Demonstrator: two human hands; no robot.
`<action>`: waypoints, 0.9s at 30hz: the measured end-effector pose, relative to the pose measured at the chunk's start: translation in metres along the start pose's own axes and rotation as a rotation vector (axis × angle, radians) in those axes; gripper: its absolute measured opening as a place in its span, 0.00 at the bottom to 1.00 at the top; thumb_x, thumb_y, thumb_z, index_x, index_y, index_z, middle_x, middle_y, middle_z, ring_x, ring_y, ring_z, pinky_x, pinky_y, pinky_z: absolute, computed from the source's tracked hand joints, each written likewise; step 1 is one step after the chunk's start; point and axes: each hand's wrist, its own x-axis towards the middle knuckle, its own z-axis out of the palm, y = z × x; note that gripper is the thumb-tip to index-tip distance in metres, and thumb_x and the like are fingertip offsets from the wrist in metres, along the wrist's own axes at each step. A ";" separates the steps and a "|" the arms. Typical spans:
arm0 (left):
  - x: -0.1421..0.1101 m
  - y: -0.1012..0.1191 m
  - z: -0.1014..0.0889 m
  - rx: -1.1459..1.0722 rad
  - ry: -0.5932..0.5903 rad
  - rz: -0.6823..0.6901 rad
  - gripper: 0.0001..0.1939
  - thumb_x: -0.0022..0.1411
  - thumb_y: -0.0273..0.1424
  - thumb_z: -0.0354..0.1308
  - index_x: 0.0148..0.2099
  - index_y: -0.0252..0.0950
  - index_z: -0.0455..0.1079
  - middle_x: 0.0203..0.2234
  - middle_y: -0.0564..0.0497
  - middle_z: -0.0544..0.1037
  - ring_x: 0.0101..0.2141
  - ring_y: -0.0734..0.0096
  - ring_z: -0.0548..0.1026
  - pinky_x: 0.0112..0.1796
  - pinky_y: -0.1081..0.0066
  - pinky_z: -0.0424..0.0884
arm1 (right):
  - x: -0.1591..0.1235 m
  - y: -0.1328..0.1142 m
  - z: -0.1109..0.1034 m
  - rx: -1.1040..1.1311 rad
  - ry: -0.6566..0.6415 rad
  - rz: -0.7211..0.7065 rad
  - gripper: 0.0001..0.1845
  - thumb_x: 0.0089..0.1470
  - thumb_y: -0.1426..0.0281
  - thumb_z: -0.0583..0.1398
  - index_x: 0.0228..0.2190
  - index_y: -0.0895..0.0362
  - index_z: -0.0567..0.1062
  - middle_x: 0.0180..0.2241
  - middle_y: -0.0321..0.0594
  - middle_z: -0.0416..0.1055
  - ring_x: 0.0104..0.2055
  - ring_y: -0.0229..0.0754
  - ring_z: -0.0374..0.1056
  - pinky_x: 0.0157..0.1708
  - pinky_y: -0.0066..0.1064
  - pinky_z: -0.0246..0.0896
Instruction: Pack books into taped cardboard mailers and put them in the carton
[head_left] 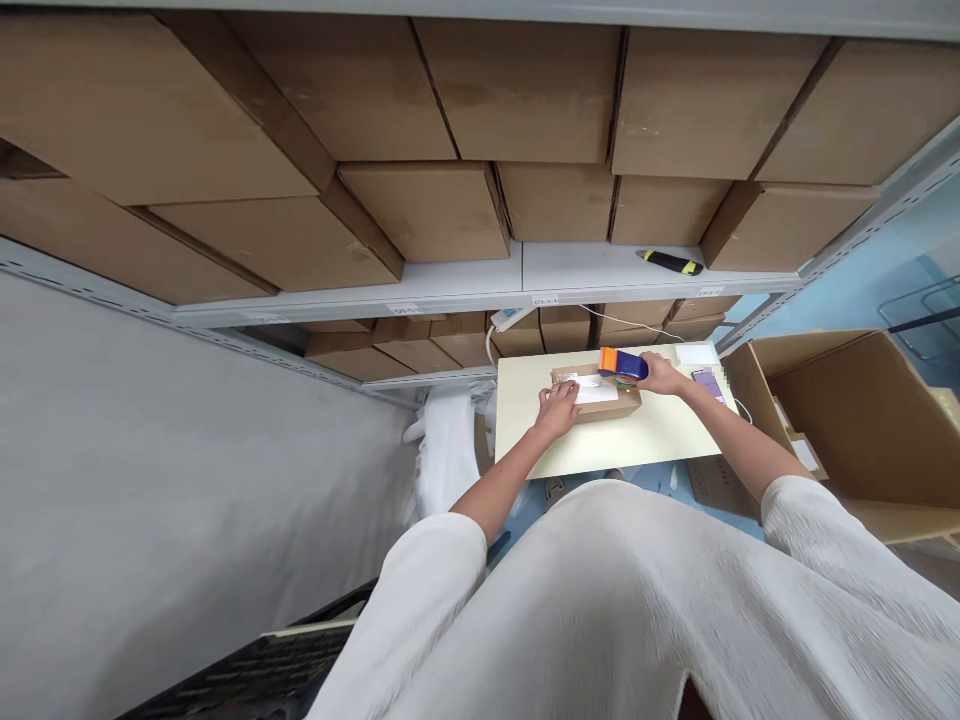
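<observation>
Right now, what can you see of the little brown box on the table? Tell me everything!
The brown box looks like cardboard, low and oblong, lying on the pale table. White paper covers part of its top. The left hand rests on its left part; the right hand holds a tape dispenser by its right end, perhaps touching.

Small box (pixel 611 408) partly behind left fingers (pixel 568 391)

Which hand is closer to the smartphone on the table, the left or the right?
Right. The right hand, gripping the tape dispenser, is just left of the smartphone. The left hand rests on the cardboard box, farther left.
</observation>
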 end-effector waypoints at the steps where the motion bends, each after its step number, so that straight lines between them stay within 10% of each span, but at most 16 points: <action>1: 0.001 0.001 -0.003 -0.024 -0.002 -0.011 0.31 0.74 0.31 0.55 0.76 0.43 0.66 0.75 0.37 0.68 0.73 0.43 0.64 0.68 0.43 0.58 | 0.000 0.004 -0.002 0.003 -0.012 0.005 0.29 0.49 0.51 0.74 0.45 0.53 0.74 0.48 0.48 0.78 0.49 0.56 0.73 0.51 0.43 0.69; 8: 0.038 0.030 -0.027 -0.585 0.261 -0.220 0.21 0.72 0.30 0.60 0.65 0.41 0.74 0.57 0.41 0.83 0.59 0.53 0.80 0.61 0.55 0.70 | -0.003 0.017 -0.004 0.043 -0.009 -0.030 0.27 0.46 0.56 0.75 0.43 0.54 0.74 0.44 0.46 0.78 0.44 0.51 0.74 0.43 0.37 0.69; 14: 0.072 0.061 -0.037 -1.131 0.262 -0.432 0.16 0.66 0.31 0.69 0.55 0.39 0.73 0.37 0.47 0.86 0.43 0.60 0.85 0.48 0.61 0.77 | -0.004 0.017 -0.003 0.095 0.002 -0.044 0.26 0.45 0.56 0.76 0.40 0.54 0.73 0.41 0.44 0.78 0.41 0.48 0.73 0.40 0.35 0.69; 27: 0.075 0.063 -0.031 -1.061 0.311 -0.466 0.22 0.57 0.25 0.76 0.50 0.41 0.71 0.31 0.52 0.86 0.36 0.63 0.85 0.44 0.62 0.78 | -0.009 0.008 -0.005 0.082 0.032 -0.105 0.22 0.45 0.61 0.74 0.38 0.53 0.71 0.42 0.45 0.78 0.43 0.51 0.74 0.41 0.35 0.68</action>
